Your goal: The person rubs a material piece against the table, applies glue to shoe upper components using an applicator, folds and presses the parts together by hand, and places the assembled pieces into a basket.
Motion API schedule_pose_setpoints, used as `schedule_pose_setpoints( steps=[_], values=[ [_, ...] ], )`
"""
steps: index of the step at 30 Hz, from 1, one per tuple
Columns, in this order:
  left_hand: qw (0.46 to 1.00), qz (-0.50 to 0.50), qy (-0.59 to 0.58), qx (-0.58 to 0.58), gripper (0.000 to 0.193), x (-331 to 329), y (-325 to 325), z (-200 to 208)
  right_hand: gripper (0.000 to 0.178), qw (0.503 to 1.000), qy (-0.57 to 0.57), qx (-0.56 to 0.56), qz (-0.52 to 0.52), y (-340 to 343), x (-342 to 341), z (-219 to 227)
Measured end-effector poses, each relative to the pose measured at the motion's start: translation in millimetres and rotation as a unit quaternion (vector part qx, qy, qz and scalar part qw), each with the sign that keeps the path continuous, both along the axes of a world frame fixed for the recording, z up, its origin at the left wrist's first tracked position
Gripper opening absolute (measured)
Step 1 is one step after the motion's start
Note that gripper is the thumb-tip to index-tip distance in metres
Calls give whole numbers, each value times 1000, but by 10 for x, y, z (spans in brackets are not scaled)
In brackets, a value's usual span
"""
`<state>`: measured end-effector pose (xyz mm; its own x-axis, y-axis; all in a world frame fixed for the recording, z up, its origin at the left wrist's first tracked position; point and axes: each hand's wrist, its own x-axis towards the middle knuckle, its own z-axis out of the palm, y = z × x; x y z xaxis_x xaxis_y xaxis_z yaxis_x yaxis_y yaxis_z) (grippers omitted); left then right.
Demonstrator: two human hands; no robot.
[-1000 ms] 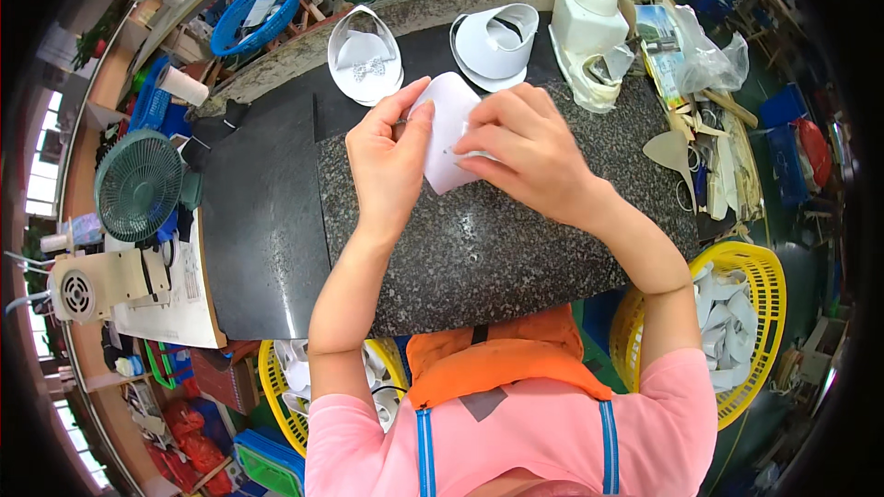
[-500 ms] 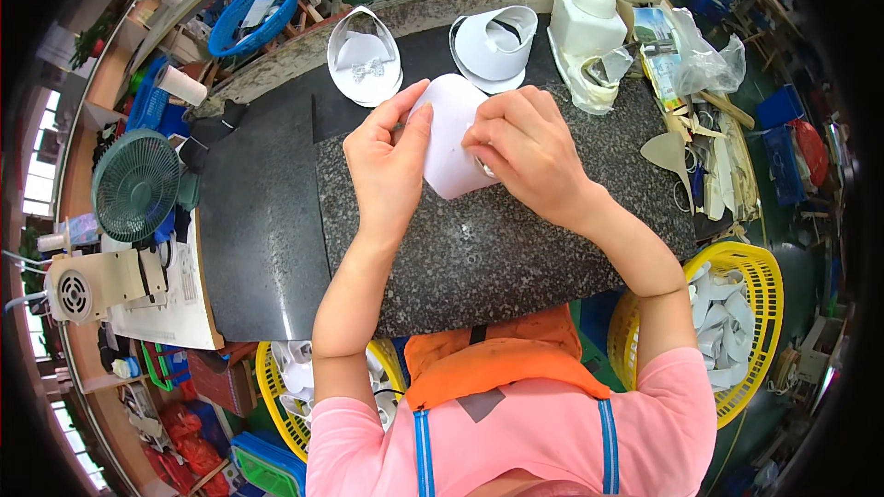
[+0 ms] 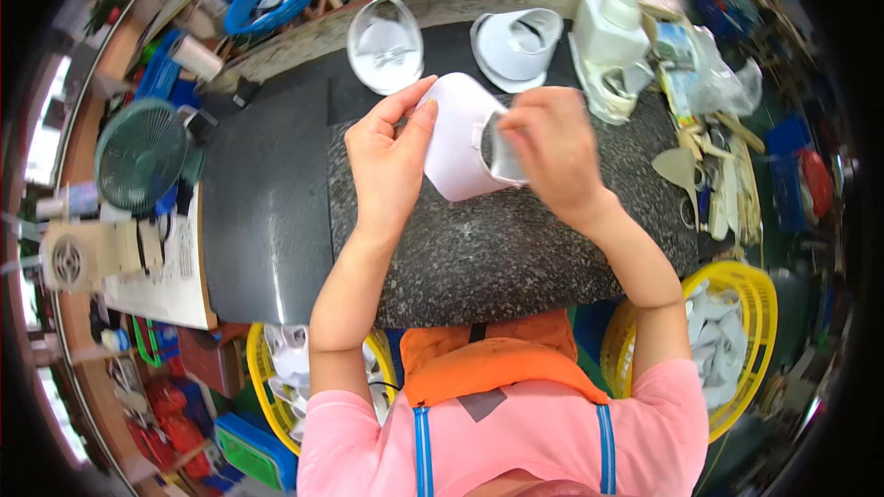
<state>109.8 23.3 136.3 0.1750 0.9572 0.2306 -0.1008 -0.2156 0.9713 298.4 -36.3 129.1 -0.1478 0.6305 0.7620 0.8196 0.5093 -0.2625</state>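
Note:
A smooth white shoe upper [image 3: 453, 147] is held tilted above the dark speckled worktop [image 3: 488, 258]. My left hand [image 3: 390, 161] pinches its left edge between thumb and fingers. A small light tab shows beside its curved opening. My right hand [image 3: 557, 152] is by the right edge of the upper, its fingers curled and smeared by motion. Whether anything is in those fingers, I cannot make out. Beyond my hands stand two more white uppers, a left one [image 3: 387, 75] with a blurred ornament inside and a right one [image 3: 516, 60] resting on its side.
At the far right stands a white nozzle bottle [image 3: 615, 28]. Scissors [image 3: 686, 207] and a pale spatula [image 3: 675, 167] lie along the right edge. A yellow basket [image 3: 757, 331] holds white pieces; another yellow basket [image 3: 260, 373] is at left, below a green fan [image 3: 140, 155].
My right hand has pulled away to the right from the upper, uncovering its opening and tab. My left hand keeps its grip. The whole view has shifted slightly.

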Motion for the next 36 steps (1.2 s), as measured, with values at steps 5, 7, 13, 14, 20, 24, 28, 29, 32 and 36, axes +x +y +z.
schedule_pose_setpoints(
  steps=[5, 7, 13, 14, 20, 24, 28, 29, 32, 36],
  values=[
    [983, 178, 27, 32, 26, -1206, -142, -23, 11, 989, 19, -86, -123, -240, 767, -337],
    [946, 319, 41, 32, 27, -2071, -440, -35, 15, 972, 4, -143, -185, -309, 1317, -524],
    [730, 627, 271, -15, 29, -4162, -2259, -357, 38, 909, -87, -225, -340, -731, 2673, -839],
    [686, 655, 308, -74, 34, -4353, -2551, -484, 38, 904, -134, -232, -333, -772, 2768, -852],
    [592, 778, 143, -154, 39, -4968, -3695, -1526, 41, 846, -253, -232, -408, -896, 2824, -855],
    [527, 845, -86, -30, 39, -5301, -4269, -2282, 38, 832, -189, -306, -423, -992, 2799, -843],
    [495, 839, -225, -34, 39, -5337, -4708, -3363, 36, 828, -198, -294, -435, -1100, 2907, -862],
    [486, 807, -274, -195, 45, -5308, -4790, -3671, 36, 826, -204, -299, -432, -1122, 2955, -872],
    [467, 689, -136, -538, 63, -5117, -5058, -4490, 34, 819, -237, -311, -419, -1201, 3113, -916],
    [334, 329, 705, -533, 54, -5442, -4919, -4237, 33, 833, -176, -292, -436, -1386, 3159, -1035]
  ],
)
